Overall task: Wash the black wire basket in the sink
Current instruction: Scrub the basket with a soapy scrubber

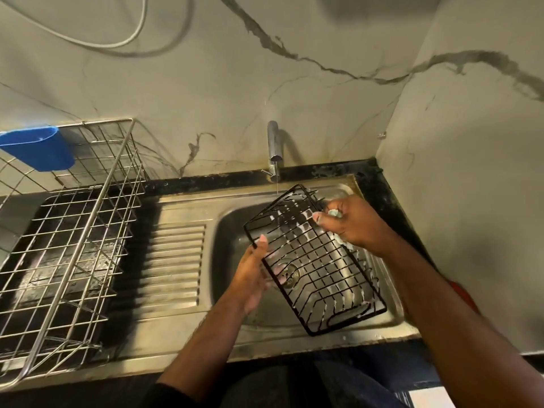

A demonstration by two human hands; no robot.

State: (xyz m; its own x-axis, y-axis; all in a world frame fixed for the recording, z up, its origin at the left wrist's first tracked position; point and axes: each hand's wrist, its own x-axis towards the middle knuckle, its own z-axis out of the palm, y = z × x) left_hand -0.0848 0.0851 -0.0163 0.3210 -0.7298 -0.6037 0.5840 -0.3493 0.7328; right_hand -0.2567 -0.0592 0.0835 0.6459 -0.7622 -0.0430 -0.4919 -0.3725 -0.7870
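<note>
Black soapy wire basket tilted over steel sink.

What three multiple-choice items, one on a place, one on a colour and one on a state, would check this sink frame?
1. Where is the black wire basket?
A. held over the sink bowl
B. in the steel dish rack
C. on the floor

2. What colour is the cup hung on the dish rack?
A. red
B. blue
C. green

3. What is the tap doing?
A. dry
B. covered by a cloth
C. running a thin stream

Answers: 1 A, left hand grips its edge above the drain; 2 B, plainly blue; 3 C, a thin stream falls from the spout.
</note>
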